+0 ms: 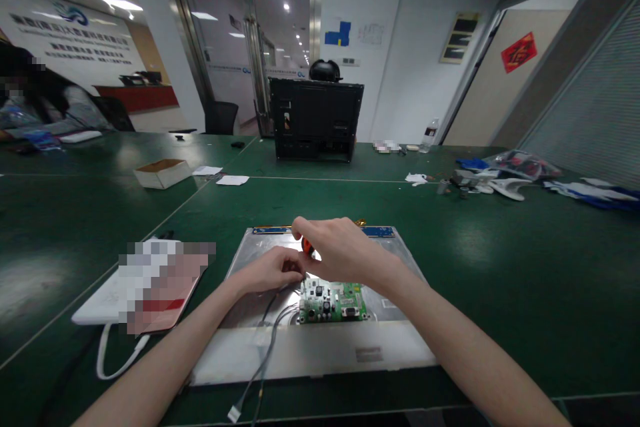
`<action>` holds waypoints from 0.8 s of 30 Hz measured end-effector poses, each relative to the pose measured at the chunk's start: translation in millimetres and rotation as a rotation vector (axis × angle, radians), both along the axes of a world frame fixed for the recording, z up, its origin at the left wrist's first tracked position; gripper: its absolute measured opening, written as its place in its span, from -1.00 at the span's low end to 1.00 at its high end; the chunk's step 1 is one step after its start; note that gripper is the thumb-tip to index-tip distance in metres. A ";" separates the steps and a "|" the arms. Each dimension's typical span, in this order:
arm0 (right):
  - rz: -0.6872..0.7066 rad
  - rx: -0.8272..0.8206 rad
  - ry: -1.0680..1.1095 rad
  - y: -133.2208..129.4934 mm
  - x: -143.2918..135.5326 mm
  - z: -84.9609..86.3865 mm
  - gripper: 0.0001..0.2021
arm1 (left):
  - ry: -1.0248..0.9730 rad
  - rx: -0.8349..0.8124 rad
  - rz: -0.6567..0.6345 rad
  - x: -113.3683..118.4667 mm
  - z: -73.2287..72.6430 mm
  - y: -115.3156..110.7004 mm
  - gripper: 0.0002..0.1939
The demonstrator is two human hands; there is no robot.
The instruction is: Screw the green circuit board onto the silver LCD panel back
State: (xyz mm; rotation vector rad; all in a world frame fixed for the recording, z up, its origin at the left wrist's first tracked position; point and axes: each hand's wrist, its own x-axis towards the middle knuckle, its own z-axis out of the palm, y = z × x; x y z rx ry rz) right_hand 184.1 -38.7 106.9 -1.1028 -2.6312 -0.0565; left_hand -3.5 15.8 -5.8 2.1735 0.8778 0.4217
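A flat metal display panel (400,327) lies on the green table in front of me, with a green circuit board (333,300) on its middle. My right hand (333,247) is wrapped round an orange and black tool (307,247), perhaps a screwdriver, above the board's upper left. Close beside it, my left hand (280,268) has its fingers pressed together at the board's upper left corner; what they hold is too small to make out. Grey cables (273,340) run from the board's left side down over the panel's front edge to a white connector (234,413).
At left lie a white device (100,300) with a cable and a pink item (170,307). Farther back are an open box (163,173), a black monitor housing (317,120), a bottle (430,133) and bagged items (525,163). A person (45,93) sits far left.
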 end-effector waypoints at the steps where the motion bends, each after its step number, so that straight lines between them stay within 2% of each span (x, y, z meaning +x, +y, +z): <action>1: 0.005 0.003 0.002 -0.4 0.3 0.3 -0.79 | 0.003 -0.001 -0.002 0.0 -0.5 0.2 -0.91; 7: 0.017 0.011 0.002 0.6 1.6 0.4 -0.84 | 0.007 0.007 0.003 -1.3 -2.8 1.7 -0.91; 15: -0.031 0.046 -0.034 6.4 5.1 -0.4 -0.84 | 0.005 -0.054 -0.009 1.3 5.6 -2.3 -0.90; 20: -0.033 0.060 -0.035 4.5 4.1 -0.5 -0.87 | -0.025 -0.114 0.012 1.0 1.7 -1.9 -0.89; 24: -0.016 0.052 -0.028 2.6 3.9 0.7 -0.83 | -0.019 -0.098 0.002 0.0 -0.5 -0.1 -0.92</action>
